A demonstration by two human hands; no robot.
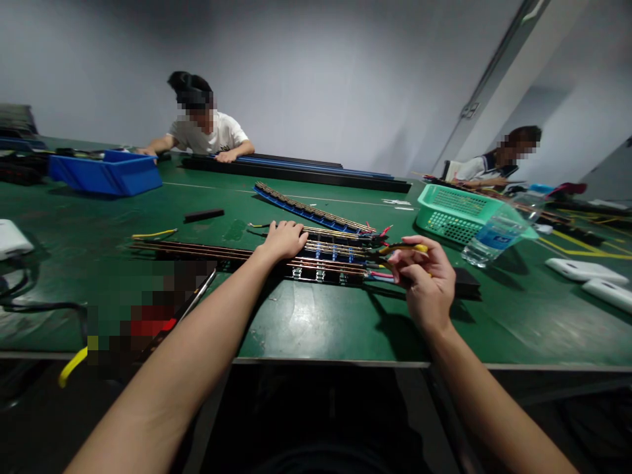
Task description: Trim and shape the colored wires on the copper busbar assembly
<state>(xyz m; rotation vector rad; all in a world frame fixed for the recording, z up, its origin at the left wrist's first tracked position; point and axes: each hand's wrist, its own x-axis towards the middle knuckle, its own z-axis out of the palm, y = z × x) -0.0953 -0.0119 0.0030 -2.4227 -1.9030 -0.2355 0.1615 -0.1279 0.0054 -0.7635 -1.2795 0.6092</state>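
My left hand lies flat, palm down, over a row of long dark strips with copper-coloured rods running along them. Its fingers point to the right and rest on the strips. My right hand is closed around a pair of pliers with yellow-and-black handles. The plier jaws point left, at the strips' right ends, where red, blue and yellow wires stick out. Whether the jaws touch a wire cannot be made out. Behind the strips, a blue strip with rods lies at a slant.
A green basket and a tilted water bottle stand on the right. White devices lie farther right. At the back left is a blue bin. Two people work across the table, one near long black bars.
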